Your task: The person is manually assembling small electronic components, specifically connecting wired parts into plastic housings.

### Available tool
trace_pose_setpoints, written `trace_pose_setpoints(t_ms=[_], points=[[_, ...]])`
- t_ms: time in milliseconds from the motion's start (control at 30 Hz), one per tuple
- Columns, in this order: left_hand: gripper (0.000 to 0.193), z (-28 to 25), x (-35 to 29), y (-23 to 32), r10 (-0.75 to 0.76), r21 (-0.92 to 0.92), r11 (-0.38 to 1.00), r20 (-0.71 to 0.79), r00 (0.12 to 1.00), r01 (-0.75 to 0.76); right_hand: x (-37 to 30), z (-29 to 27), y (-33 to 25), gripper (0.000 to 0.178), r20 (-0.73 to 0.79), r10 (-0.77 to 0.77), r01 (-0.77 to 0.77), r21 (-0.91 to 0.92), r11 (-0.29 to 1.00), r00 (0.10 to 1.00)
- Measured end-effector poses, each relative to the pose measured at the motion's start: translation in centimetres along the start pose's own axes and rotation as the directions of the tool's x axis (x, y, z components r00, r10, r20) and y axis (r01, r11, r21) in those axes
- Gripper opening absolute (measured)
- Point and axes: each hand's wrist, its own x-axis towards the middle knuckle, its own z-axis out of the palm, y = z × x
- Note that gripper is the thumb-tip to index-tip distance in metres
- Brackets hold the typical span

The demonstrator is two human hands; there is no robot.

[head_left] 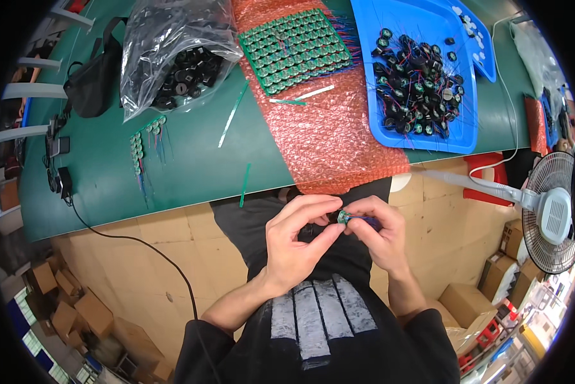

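Note:
Above my lap, just off the table's near edge, both hands meet at the fingertips. My left hand [300,240] pinches a small black round housing [333,216], mostly covered by the fingers. A small green circuit board [343,217] sits against the housing, gripped by the thumb and fingertips of my right hand [382,232]. Thin blue and red wires [369,222] trail from the board under my right fingers. Whether the board is inside the housing or only touching it, I cannot tell.
On the green table [198,160] lie red bubble wrap [326,141], a green board panel [294,51], a clear bag [140,70] of black housings, and a blue tray [422,144] of wired round parts. Several wired boards [137,153] lie left. A fan [553,214] stands right.

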Motion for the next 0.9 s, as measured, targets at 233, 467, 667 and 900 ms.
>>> trace_pose_setpoints(t_ms=[233,467,667,900], points=[[0.030,-0.6,-0.8,-0.5,-0.167,-0.214,0.963,0.003,0.986,0.163,0.2,0.5,2.1,0.012,0.056,0.112,-0.122,0.208,0.970,0.992],[0.028,-0.9,-1.2,-1.0,-0.153,-0.260,0.958,-0.120,0.981,0.118,0.4,1.8,3.1,0.011,0.130,0.154,-0.194,0.404,0.894,0.979],[0.026,-1.2,-1.9,-1.9,-0.010,-0.113,0.994,-0.194,0.981,-0.012,0.5,2.1,2.0,0.007,0.086,0.156,-0.171,0.224,0.959,0.984],[0.024,-1.3,-1.6,-2.0,-0.091,-0.291,0.955,-0.133,0.987,0.049,0.4,1.7,2.0,0.008,0.116,0.184,-0.212,0.315,0.925,0.976]])
